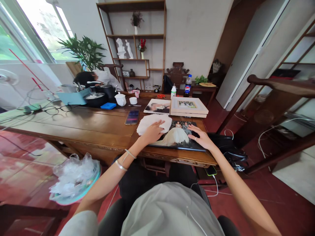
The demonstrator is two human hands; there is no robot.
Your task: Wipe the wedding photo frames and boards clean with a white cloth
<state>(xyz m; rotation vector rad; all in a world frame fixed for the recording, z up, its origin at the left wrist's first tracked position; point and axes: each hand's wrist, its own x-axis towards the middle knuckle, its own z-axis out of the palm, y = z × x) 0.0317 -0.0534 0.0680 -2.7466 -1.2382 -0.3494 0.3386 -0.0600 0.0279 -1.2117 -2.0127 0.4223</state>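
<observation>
A wedding photo print or album lies flat on the wooden table in front of me, showing a couple and a wide white dress. On its left part rests a crumpled-edged white cloth. My left hand lies over the cloth with its fingers stretched out, pressing on it from above. At the photo's right side, my right hand rests with fingers spread, the fingertips touching the picture. Part of the photo is covered by the cloth and my hands.
Behind the photo lie a second picture and a white framed photo. A phone, a white teapot and a cola bottle stand around. A person leans at the far left. A bag-filled basin sits on the floor.
</observation>
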